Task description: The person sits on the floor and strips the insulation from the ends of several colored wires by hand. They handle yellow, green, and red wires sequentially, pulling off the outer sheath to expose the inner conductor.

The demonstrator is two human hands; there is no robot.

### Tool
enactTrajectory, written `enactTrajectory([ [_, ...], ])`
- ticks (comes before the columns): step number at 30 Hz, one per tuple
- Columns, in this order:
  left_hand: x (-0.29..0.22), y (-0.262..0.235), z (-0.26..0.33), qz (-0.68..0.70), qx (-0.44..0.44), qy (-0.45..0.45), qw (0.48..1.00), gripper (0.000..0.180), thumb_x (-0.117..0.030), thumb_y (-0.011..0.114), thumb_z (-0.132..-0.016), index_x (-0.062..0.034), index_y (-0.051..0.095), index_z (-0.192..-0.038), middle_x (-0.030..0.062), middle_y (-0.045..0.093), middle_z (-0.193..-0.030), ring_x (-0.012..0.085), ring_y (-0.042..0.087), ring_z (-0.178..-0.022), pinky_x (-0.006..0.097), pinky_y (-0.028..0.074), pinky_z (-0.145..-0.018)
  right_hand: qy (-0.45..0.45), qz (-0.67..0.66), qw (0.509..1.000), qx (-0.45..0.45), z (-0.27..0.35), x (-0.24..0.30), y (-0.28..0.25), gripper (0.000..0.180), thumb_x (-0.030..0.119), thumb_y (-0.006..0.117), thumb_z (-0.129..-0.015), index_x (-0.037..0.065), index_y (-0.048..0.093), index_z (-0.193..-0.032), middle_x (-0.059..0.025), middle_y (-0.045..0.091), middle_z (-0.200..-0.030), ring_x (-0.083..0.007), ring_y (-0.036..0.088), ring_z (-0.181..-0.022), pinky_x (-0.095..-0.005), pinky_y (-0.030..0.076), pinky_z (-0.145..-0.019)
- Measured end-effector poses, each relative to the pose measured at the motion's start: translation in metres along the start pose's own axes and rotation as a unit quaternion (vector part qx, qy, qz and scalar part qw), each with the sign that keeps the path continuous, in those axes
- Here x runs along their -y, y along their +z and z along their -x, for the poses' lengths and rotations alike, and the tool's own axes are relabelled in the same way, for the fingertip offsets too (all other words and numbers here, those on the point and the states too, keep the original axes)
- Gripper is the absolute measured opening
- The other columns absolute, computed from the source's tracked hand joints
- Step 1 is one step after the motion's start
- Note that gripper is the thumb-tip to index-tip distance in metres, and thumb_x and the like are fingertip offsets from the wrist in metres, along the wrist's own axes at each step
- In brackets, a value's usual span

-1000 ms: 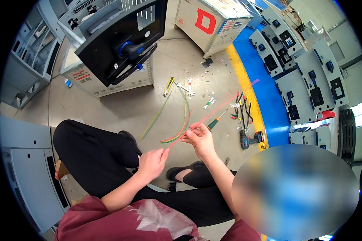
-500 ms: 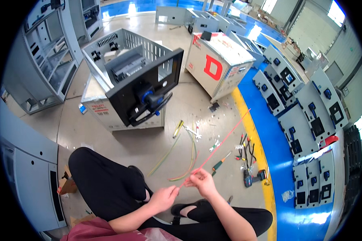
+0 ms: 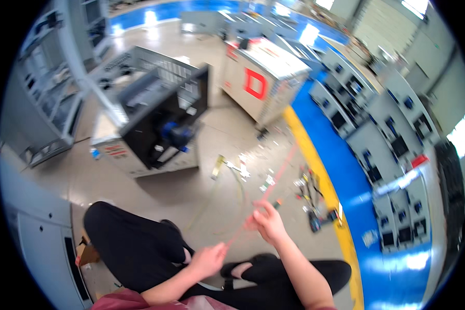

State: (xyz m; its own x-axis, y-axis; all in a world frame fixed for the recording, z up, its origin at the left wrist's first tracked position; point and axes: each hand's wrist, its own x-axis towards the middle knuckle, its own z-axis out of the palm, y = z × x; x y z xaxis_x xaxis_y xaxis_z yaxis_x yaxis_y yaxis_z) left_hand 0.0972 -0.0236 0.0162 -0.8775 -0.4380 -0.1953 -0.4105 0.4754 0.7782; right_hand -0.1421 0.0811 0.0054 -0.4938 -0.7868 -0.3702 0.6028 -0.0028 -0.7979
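A thin red wire runs between my hands and on past the right one, slanting away over the floor. My left hand is closed on its near end. My right hand pinches it further along, though motion blurs those fingers. Ahead on the floor lie a yellow-handled tool, wrenches and blurred yellow-green wires. A screwdriver shows partly beyond my right hand. To the right are several dark cutting or gripping tools and a cordless drill.
A black-fronted panel with blue-and-black parts stands against a grey cabinet frame on a crate ahead. Another wooden crate is behind. Grey cabinets flank the left. Grey panels line the blue floor right of a yellow stripe.
My right hand has moved up along the red wire, further from my left hand. The whole view has shifted and blurred a little.
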Motion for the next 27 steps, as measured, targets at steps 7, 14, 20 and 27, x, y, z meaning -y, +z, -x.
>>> enactTrajectory([
  [7, -0.012, 0.007, -0.001, -0.021, 0.038, 0.075, 0.996, 0.026, -0.023, 0.057, -0.100, -0.0029, 0.054, -0.084, 0.0221, 0.061, -0.070, 0.0467, 0.061, -0.068, 0.056, 0.043, -0.058, -0.110, 0.014, 0.985, -0.135, 0.004, 0.104, -0.085, 0.037, 0.020, 0.058, -0.104, 0.007, 0.045, -0.136, -0.0154, 0.068, -0.098, -0.0284, 0.074, -0.077, -0.0376, 0.061, -0.065],
  [14, -0.007, 0.014, -0.002, -0.031, 0.111, 0.115, 0.987, 0.028, -0.023, 0.057, -0.098, -0.0013, 0.057, -0.081, 0.0200, 0.061, -0.073, 0.0436, 0.061, -0.075, 0.054, 0.045, -0.066, -0.242, -0.021, 0.927, -0.286, 0.038, 0.154, -0.169, 0.028, 0.026, 0.060, -0.104, 0.011, 0.058, -0.128, -0.0091, 0.067, -0.095, -0.0255, 0.073, -0.076, -0.0340, 0.057, -0.061],
  [20, 0.015, 0.027, -0.001, -0.078, 0.127, 0.026, 0.988, 0.022, -0.023, 0.057, -0.098, -0.0038, 0.067, -0.093, 0.0226, 0.068, -0.085, 0.0436, 0.065, -0.085, 0.055, 0.049, -0.076, -0.212, 0.042, 0.914, -0.343, 0.030, 0.135, -0.181, 0.030, 0.029, 0.056, -0.106, 0.005, 0.057, -0.125, -0.0137, 0.070, -0.093, -0.0251, 0.073, -0.073, -0.0343, 0.060, -0.062],
  [27, 0.011, 0.014, -0.005, -0.136, 0.079, -0.074, 0.985, 0.028, -0.022, 0.063, -0.094, -0.0055, 0.064, -0.117, 0.0248, 0.066, -0.101, 0.0416, 0.064, -0.100, 0.054, 0.047, -0.083, -0.056, 0.119, 0.979, -0.153, -0.044, 0.022, -0.098, 0.038, 0.027, 0.055, -0.106, -0.005, 0.055, -0.126, -0.0202, 0.068, -0.095, -0.0276, 0.074, -0.079, -0.0366, 0.064, -0.071],
])
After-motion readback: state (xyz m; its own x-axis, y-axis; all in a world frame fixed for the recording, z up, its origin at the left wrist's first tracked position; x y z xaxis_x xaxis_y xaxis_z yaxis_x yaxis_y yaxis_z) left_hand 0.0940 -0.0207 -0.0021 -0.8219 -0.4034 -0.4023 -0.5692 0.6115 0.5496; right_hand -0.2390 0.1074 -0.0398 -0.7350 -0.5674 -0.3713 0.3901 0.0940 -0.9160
